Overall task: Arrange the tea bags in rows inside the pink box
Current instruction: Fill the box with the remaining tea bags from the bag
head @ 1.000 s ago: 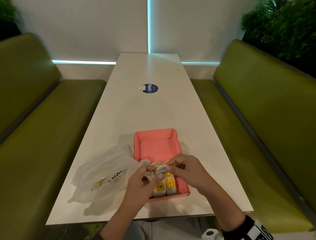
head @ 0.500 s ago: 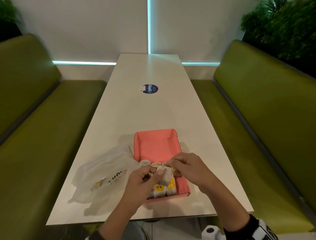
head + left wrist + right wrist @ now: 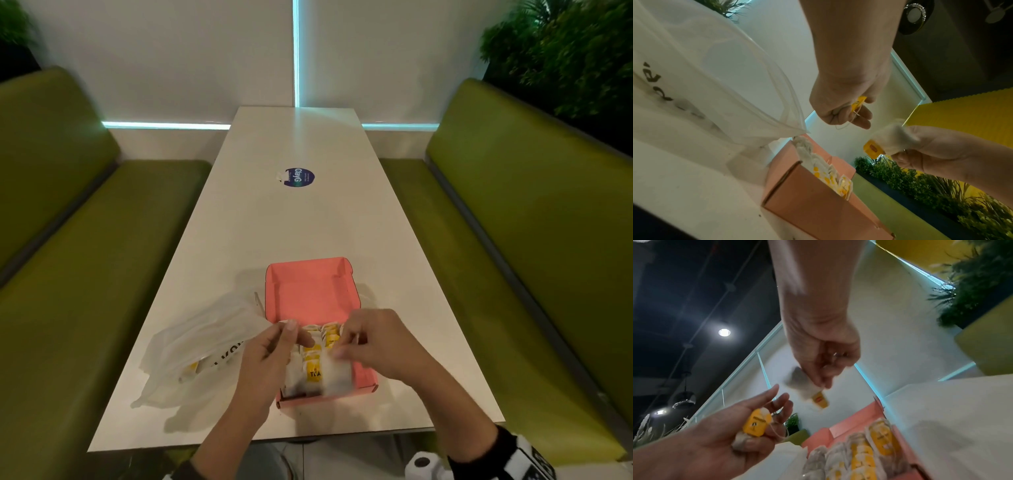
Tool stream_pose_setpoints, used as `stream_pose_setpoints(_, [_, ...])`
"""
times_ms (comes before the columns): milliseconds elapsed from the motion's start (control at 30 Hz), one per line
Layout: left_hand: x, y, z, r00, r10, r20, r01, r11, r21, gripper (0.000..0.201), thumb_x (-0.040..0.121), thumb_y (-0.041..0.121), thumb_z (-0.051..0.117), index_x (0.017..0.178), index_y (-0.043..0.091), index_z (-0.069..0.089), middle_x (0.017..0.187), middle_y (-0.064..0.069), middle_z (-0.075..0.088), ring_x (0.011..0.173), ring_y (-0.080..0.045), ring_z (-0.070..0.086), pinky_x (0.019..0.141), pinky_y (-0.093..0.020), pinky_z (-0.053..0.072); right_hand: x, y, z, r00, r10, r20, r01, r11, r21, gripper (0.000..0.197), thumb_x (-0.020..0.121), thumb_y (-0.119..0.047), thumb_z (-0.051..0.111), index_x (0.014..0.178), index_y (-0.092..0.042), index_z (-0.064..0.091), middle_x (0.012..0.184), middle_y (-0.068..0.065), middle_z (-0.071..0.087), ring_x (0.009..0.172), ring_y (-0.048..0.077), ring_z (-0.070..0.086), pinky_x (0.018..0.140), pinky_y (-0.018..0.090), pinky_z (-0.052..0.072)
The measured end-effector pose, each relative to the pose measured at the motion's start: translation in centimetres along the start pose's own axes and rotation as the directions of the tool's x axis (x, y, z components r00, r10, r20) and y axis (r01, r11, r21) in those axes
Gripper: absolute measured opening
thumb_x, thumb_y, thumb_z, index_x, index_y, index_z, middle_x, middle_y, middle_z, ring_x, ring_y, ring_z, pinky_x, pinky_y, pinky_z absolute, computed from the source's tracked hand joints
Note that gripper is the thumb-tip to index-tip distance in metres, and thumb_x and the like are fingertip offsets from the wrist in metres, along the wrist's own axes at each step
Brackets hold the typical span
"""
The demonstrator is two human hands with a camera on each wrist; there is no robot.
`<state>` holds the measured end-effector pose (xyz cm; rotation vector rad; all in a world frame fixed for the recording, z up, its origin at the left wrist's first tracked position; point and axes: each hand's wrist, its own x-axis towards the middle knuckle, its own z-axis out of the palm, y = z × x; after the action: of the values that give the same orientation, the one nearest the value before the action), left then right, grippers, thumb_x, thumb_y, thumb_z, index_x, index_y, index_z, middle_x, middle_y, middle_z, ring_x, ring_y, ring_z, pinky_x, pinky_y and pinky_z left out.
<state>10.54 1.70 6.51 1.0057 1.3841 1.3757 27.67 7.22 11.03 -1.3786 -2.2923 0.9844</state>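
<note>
The pink box [image 3: 308, 294] lies open on the white table [image 3: 301, 219], with several yellow-tagged tea bags [image 3: 313, 363] lined up in its near end. Both hands hover over that end. My left hand [image 3: 291, 339] holds a tea bag [image 3: 756, 423] in its palm, thumb on it, string looped round the fingers. My right hand [image 3: 346, 346] pinches another tea bag [image 3: 801, 386] by its top, yellow tag [image 3: 820, 400] hanging down; it is blurred over the near right of the box. The far half of the box shows bare pink floor.
A crumpled clear plastic bag [image 3: 205, 346] with more tea bags inside lies left of the box, touching it. A round blue sticker [image 3: 299, 177] sits mid-table. Green bench seats [image 3: 513, 240] run along both sides; the table's near edge is just below the box.
The hands, joined over one clump of tea bags, have drawn apart, each keeping a bag. The right hand has dropped lower over the near right of the box.
</note>
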Motion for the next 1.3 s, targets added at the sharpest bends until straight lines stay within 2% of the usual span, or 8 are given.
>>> stream_pose_setpoints(100, [-0.3,0.4,0.3,0.996,0.056,0.063,-0.059,0.997,0.050,0.025,0.077,0.037,0.059,0.082,0.017,0.073,0.077,0.003,0.070,0.067,-0.004,0.059,0.064,-0.013,0.047,0.2,0.2,0.2,0.979,0.005,-0.203,-0.039,0.985,-0.165,0.012,0.079,-0.022,0.070,0.077,-0.010,0.071,0.072,-0.013,0.050,0.069,0.004,0.049,0.068,0.022,0.042])
stream_pose_setpoints(267, [-0.3,-0.5,0.4,0.988,0.087,0.126,-0.115,0.966,0.232,0.027,0.076,0.039,0.067,0.102,0.034,0.068,0.093,0.010,0.067,0.082,-0.002,0.060,0.074,-0.016,0.049,0.2,0.2,0.3,0.990,-0.006,-0.141,0.015,0.997,0.070,0.004,0.075,-0.012,0.074,0.075,-0.008,0.073,0.068,-0.016,0.055,0.066,0.003,0.053,0.068,0.022,0.045])
stream_pose_setpoints(567, [0.1,-0.4,1.0,0.987,0.068,0.143,-0.099,0.970,0.221,0.012,0.086,0.023,0.067,0.075,0.020,0.071,0.075,0.000,0.068,0.074,-0.022,0.063,0.072,-0.034,0.050,-0.1,0.3,0.2,0.989,0.060,-0.133,-0.021,0.961,0.275,0.010,0.083,-0.020,0.070,0.076,-0.027,0.071,0.075,-0.016,0.061,0.068,-0.001,0.055,0.068,0.018,0.046])
stream_pose_setpoints(667, [0.2,-0.4,1.2,0.995,0.058,0.078,-0.071,0.983,0.169,0.015,0.086,0.014,0.066,0.071,0.012,0.069,0.066,0.001,0.061,0.063,-0.012,0.054,0.063,-0.023,0.045,-0.3,0.1,-0.1,0.968,0.155,-0.199,-0.080,0.936,0.342,0.025,0.086,-0.022,0.066,0.106,-0.036,0.061,0.101,-0.019,0.056,0.070,0.003,0.051,0.067,0.007,0.042])
stream_pose_setpoints(800, [0.4,-0.9,1.3,0.996,0.086,0.001,-0.085,0.979,0.186,0.015,0.085,0.015,0.066,0.070,0.015,0.069,0.070,-0.001,0.066,0.067,-0.014,0.059,0.065,-0.022,0.047,-0.9,-0.2,0.4,0.969,0.237,-0.076,-0.184,0.887,0.424,0.057,0.085,-0.012,0.063,0.127,-0.042,0.037,0.109,-0.005,0.047,0.082,0.015,0.055,0.076,0.024,0.051])
stream_pose_setpoints(933, [0.3,-0.8,1.5,0.991,0.128,-0.048,-0.116,0.973,0.199,0.016,0.085,0.012,0.066,0.069,0.009,0.068,0.068,-0.004,0.066,0.061,-0.009,0.060,0.062,-0.021,0.048,-1.7,-0.5,0.5,0.985,0.168,-0.030,-0.150,0.937,0.315,0.035,0.085,-0.009,0.058,0.104,-0.040,0.057,0.098,-0.004,0.049,0.087,0.014,0.053,0.077,0.022,0.049])
stream_pose_setpoints(1233, [0.5,-0.8,2.1,0.983,0.132,-0.125,-0.103,0.972,0.212,0.017,0.085,0.011,0.066,0.068,0.014,0.069,0.069,-0.001,0.067,0.064,-0.008,0.060,0.065,-0.025,0.049,-2.0,-0.2,0.8,0.998,0.019,-0.057,-0.013,0.994,0.104,0.076,0.085,-0.015,0.056,0.146,-0.042,0.019,0.088,-0.009,0.044,0.073,0.004,0.047,0.070,0.016,0.044])
stream_pose_setpoints(1300, [0.6,-0.9,2.1,0.985,0.104,-0.134,-0.077,0.978,0.191,0.016,0.085,0.011,0.065,0.070,0.013,0.069,0.067,-0.005,0.067,0.066,-0.016,0.062,0.068,-0.031,0.051,-1.9,-0.5,1.0,0.999,-0.009,0.031,0.008,0.999,0.039,0.068,0.085,-0.017,0.057,0.143,-0.039,0.030,0.098,-0.004,0.048,0.083,0.007,0.050,0.079,0.023,0.048])
